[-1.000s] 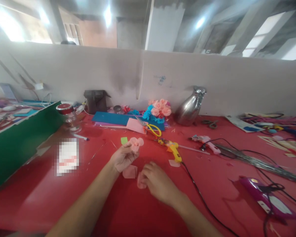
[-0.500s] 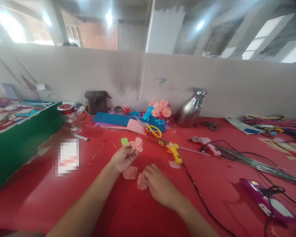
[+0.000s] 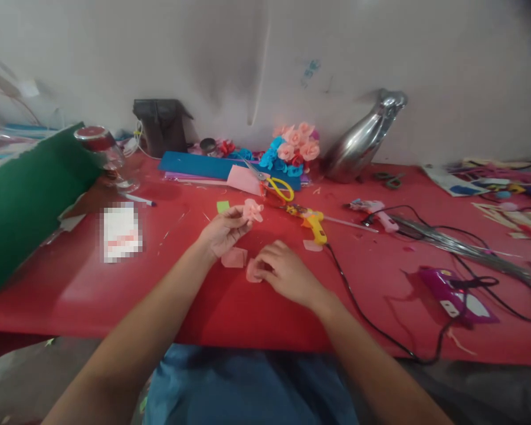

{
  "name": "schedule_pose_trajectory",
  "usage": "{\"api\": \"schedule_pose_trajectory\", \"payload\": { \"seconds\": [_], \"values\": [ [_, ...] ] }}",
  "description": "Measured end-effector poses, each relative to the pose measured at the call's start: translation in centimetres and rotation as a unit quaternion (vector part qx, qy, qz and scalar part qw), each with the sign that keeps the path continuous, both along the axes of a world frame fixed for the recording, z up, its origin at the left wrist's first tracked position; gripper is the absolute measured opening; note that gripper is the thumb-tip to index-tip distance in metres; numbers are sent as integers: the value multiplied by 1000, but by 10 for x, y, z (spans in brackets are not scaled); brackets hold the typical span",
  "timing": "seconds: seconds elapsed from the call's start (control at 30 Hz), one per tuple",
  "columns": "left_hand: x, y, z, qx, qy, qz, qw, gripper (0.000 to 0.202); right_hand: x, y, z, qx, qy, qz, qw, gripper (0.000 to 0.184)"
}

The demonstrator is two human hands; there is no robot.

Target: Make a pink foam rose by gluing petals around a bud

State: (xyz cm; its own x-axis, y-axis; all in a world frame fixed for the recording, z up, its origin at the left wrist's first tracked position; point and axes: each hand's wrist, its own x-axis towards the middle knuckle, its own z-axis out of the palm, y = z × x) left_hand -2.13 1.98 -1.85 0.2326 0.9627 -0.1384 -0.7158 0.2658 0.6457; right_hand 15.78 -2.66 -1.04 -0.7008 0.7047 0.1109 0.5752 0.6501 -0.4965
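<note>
On our left we had a tall green board (image 3: 30, 212), and just beside it a clear jar with a red lid (image 3: 108, 154). A white pen with a dark cap (image 3: 138, 200) lay near the jar on the red-covered table (image 3: 248, 316). Our left hand (image 3: 226, 229) held a small pale pink paper flower (image 3: 252, 211) raised above the table, thumb and fingers pinched on its left side. Below that hand lay a flat pink paper piece (image 3: 234, 257). Next, our right hand (image 3: 285, 268) had thumb and fingers closed on a rounded pink paper petal (image 3: 253, 271); we could not tell whether the petal touched the table. Further right we had a yellow glue gun (image 3: 317, 229), then a shiny metal jug (image 3: 367, 139) behind, a pale pink glue gun (image 3: 384, 219) and a purple plastic block (image 3: 440, 283).
</note>
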Motion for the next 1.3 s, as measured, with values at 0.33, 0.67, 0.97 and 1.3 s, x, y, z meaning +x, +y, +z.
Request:
{"api": "schedule_pose_trajectory", "payload": {
  "seconds": [0.33,0.67,0.97,1.3],
  "values": [
    [1,-2,7,-36,5,14,999,19,-2,-4,0,-3,-9,-26,1000,15],
    [2,-2,7,-25,-8,30,999,13,4,9,-3,-148,183,-154,960,9],
    [11,-7,12,-102,-8,67,992,12,-2,56,0,-24,133,-344,929,13],
    [24,-11,6,-90,-34,13,995,12,-14,43,-9,94,168,-320,928,12]
  ]
}}
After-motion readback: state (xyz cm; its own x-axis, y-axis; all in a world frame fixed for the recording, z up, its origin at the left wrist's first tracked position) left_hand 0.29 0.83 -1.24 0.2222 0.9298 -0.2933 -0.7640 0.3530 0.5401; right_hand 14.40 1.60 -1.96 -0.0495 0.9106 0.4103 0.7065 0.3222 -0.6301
